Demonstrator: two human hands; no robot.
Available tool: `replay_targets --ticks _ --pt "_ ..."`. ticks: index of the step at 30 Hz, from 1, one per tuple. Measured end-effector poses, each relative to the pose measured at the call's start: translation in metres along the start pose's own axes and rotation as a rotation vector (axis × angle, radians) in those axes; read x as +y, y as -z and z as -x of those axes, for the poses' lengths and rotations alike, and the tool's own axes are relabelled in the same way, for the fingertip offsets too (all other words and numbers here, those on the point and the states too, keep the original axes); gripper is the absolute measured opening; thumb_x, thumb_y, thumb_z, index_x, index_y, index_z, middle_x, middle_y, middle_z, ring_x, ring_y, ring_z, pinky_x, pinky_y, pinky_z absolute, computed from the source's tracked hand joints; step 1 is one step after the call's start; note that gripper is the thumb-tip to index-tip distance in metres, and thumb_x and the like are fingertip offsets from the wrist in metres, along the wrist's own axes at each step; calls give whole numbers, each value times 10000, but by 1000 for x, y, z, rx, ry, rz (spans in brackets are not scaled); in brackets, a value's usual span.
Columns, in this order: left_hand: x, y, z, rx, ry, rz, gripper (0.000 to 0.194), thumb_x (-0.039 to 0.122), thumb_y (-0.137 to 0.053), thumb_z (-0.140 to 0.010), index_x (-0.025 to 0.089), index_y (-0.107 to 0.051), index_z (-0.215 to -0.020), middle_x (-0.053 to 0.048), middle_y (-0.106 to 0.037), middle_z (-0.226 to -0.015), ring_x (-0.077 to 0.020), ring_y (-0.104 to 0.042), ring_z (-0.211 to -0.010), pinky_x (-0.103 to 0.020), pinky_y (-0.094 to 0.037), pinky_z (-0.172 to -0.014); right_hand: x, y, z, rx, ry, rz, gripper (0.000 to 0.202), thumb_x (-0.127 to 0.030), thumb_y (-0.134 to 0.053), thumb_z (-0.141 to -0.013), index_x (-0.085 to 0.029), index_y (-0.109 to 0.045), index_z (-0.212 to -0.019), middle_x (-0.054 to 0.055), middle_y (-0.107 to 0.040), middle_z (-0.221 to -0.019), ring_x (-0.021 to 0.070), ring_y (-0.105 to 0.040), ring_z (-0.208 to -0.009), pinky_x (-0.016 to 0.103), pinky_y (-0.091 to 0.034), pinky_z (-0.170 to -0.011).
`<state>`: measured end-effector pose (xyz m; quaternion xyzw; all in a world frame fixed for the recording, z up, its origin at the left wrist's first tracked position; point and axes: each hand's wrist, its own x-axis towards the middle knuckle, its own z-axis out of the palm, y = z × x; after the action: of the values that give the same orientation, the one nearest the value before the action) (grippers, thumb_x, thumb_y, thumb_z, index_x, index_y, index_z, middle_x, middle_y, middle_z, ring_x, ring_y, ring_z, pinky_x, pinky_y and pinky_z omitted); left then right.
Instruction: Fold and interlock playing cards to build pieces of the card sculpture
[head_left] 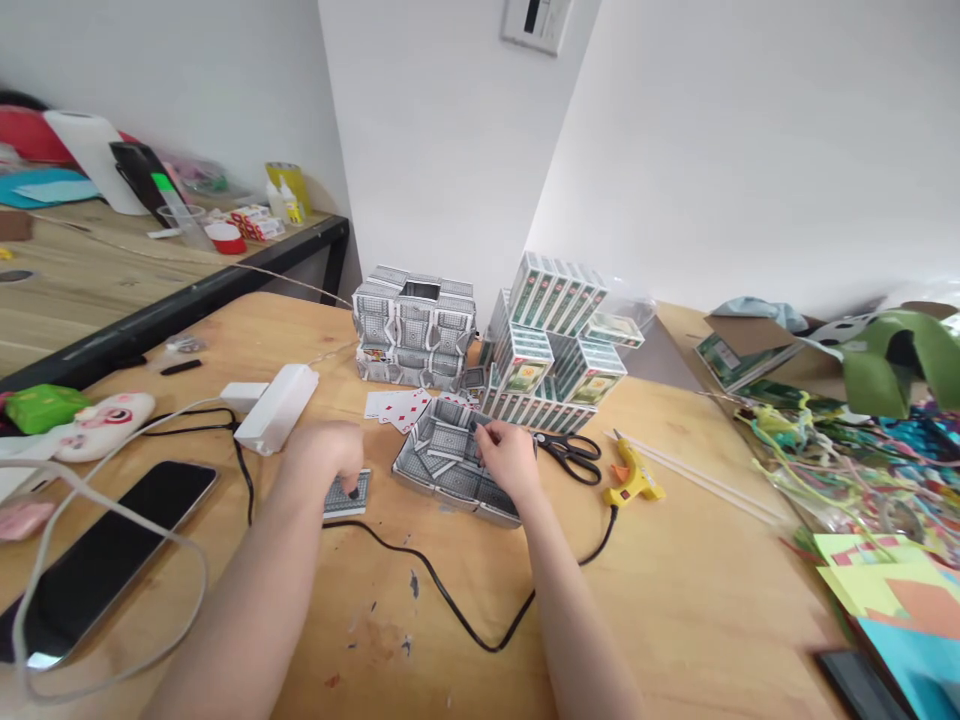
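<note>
On the table lies a playing card (358, 497) with a patterned back, possibly with others under it. My left hand (330, 452) is over it, fingers curled down and a fingertip touching its face. To the right is an open tray built from folded playing cards (420, 470), with several cards lying inside. My right hand (511, 458) reaches into it from the right side. Its fingers are pinched together near the far wall, and what is between them is hidden. Face-up playing cards (401, 405) are spread just behind the tray.
Behind stand a box built from cards (412, 325) and stacked card packs (555, 345). Scissors (574, 455) and a yellow glue gun (631, 480) lie right; its black cord (450, 600) crosses the front. A phone (112, 555) and white power adapter (277, 410) lie left.
</note>
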<state>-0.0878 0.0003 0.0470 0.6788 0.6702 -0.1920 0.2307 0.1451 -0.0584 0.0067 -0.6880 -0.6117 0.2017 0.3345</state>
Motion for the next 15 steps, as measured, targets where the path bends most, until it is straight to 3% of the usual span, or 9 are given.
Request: replay_targets --ticks 3,8,12,15 --pt "11 -3 -1 -21 -17 -68 279 133 -745 -258 183 -590 -484 -91 -645 -593 -329 -614 -678 -401 -460 -599 -1 1 0 7 1 -5 315 -347 -431 -808 -198 -580 -574 10 -604 -526 135 -554 -490 218 -381 -528" --pt "21 -14 -7 10 -42 -17 312 256 -788 -205 183 -541 -382 -68 -571 -418 -313 -595 -522 -435 -469 -557 -1 0 0 4 4 -30 323 -346 -425 -812 -203 -560 -555 4 -604 -511 139 -558 -491 220 -379 -526" --pt "29 -14 -5 -28 -60 -67 312 154 -773 -182 184 -515 -355 -48 -550 -397 -295 -591 -515 -416 -472 -556 0 0 0 0 5 -41 314 -343 -431 -808 -203 -545 -551 0 -600 -513 138 -554 -488 220 -376 -519" --pt "35 -10 4 -67 -97 -107 290 162 -761 -255 182 -489 -355 -47 -548 -420 -289 -596 -558 -396 -466 -573 0 0 0 0 4 -38 317 -345 -426 -807 -202 -535 -546 -1 -591 -510 134 -544 -482 218 -369 -511"
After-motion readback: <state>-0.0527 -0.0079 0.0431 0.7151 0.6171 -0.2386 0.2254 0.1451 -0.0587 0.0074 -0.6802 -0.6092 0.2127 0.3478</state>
